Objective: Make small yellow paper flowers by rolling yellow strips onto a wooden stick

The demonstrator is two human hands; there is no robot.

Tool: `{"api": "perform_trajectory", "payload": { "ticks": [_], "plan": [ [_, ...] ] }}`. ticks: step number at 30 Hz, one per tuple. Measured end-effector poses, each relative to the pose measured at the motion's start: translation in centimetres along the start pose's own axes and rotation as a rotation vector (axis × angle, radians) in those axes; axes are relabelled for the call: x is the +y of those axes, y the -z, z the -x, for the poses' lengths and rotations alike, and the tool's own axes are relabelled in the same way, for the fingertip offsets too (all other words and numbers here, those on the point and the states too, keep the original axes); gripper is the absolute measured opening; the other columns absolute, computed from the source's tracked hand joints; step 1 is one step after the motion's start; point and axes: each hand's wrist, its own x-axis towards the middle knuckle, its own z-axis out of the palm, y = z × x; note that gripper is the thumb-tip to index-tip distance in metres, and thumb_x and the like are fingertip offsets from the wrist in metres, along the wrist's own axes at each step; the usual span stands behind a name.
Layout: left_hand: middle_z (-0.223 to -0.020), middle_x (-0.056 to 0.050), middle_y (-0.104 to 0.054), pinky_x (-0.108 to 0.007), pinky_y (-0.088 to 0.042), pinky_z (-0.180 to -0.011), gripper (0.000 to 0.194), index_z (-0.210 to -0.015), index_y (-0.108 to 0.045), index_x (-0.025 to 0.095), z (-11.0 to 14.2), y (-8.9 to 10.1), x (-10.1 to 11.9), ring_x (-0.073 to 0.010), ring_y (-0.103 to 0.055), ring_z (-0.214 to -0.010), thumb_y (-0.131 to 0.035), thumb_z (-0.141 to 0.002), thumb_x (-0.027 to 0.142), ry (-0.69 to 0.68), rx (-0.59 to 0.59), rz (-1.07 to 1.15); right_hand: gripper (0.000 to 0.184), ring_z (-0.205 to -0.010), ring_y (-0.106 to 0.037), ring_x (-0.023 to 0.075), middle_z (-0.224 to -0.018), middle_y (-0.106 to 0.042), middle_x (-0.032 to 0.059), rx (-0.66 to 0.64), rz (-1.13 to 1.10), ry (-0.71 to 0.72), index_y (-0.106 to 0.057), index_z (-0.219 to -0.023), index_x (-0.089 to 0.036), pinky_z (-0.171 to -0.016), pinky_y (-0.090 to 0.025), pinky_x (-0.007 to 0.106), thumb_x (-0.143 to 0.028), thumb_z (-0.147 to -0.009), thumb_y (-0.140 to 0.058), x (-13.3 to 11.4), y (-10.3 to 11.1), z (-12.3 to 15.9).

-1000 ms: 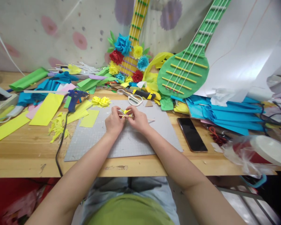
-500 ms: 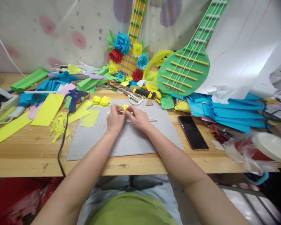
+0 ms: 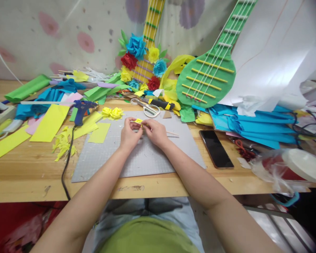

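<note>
My left hand point(image 3: 129, 133) and my right hand point(image 3: 155, 132) meet over the grey cutting mat point(image 3: 147, 158), fingers pinched together. Between the fingertips sits a small piece of yellow paper point(image 3: 138, 121), rolled around a thin wooden stick point(image 3: 172, 134) that pokes out to the right past my right hand. Two finished yellow paper roses point(image 3: 112, 112) lie on the mat's far left corner. A yellow paper rectangle point(image 3: 99, 133) lies left of my hands.
A blue glue gun point(image 3: 82, 108) with a black cord point(image 3: 66, 161) stands left of the mat. Scissors point(image 3: 146, 107) lie behind my hands. A black phone point(image 3: 216, 149) rests on the right. Two paper guitars point(image 3: 206, 79), paper flowers point(image 3: 137, 47) and coloured paper stacks point(image 3: 255, 126) crowd the back.
The yellow paper has been wound tighter on the stick; loose ends seen a second ago are now tucked between my fingertips. My hands stayed over the same spot on the mat.
</note>
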Motion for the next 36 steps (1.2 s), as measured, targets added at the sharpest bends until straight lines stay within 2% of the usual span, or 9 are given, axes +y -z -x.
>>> {"api": "perform_trajectory", "payload": {
  "ticks": [4,8,15,24,36],
  "plan": [
    [-0.080,0.000,-0.061,-0.025,-0.047,-0.071,0.039,-0.100,-0.038,0.022,0.2,0.3,0.4,-0.0117,-0.061,-0.076,-0.054,-0.065,0.016,-0.063,0.036,-0.078,0.029,-0.100,-0.053,0.0122,-0.106,-0.062,0.0007,0.011,-0.021,0.034,-0.059,-0.105,-0.023,-0.087,-0.039,0.025,-0.025,-0.085,-0.038,-0.2,0.0,0.1],
    [-0.081,0.000,-0.062,-0.025,-0.044,-0.070,0.038,-0.102,-0.040,0.022,0.3,0.6,0.7,-0.0127,-0.061,-0.076,-0.055,-0.066,0.019,-0.043,0.085,-0.222,0.033,-0.104,-0.052,0.0118,-0.111,-0.061,-0.0010,-0.051,-0.019,0.039,-0.058,-0.109,-0.026,-0.090,-0.039,0.027,-0.021,-0.084,-0.037,-0.3,0.0,0.2],
    [-0.080,0.004,-0.064,-0.025,-0.039,-0.062,0.037,-0.102,-0.044,0.026,0.5,0.7,1.2,-0.0113,-0.055,-0.059,-0.058,-0.067,0.024,-0.078,0.094,-0.436,0.029,-0.093,-0.059,0.0123,-0.105,-0.063,-0.0027,-0.032,-0.091,-0.095,-0.051,-0.111,-0.027,-0.081,-0.043,0.026,-0.025,-0.084,-0.039,-0.1,0.3,0.3],
    [-0.080,0.003,-0.064,-0.025,-0.038,-0.061,0.039,-0.102,-0.046,0.025,0.5,0.8,1.1,-0.0120,-0.054,-0.063,-0.061,-0.066,0.030,-0.116,0.094,-0.456,0.020,-0.085,-0.059,0.0108,-0.093,-0.064,-0.0046,-0.021,-0.173,-0.088,-0.054,-0.096,-0.026,-0.077,-0.042,0.023,-0.023,-0.082,-0.040,-0.1,0.5,0.4],
    [-0.085,0.004,-0.065,-0.023,-0.042,-0.066,0.034,-0.098,-0.049,0.024,0.7,0.9,1.3,-0.0092,-0.056,-0.064,-0.057,-0.065,0.021,-0.121,0.060,-0.428,0.018,-0.081,-0.060,0.0114,-0.091,-0.065,-0.0034,0.034,-0.159,-0.030,-0.056,-0.094,-0.025,-0.073,-0.042,0.022,-0.026,-0.083,-0.042,0.4,0.2,0.7]
  ]
}}
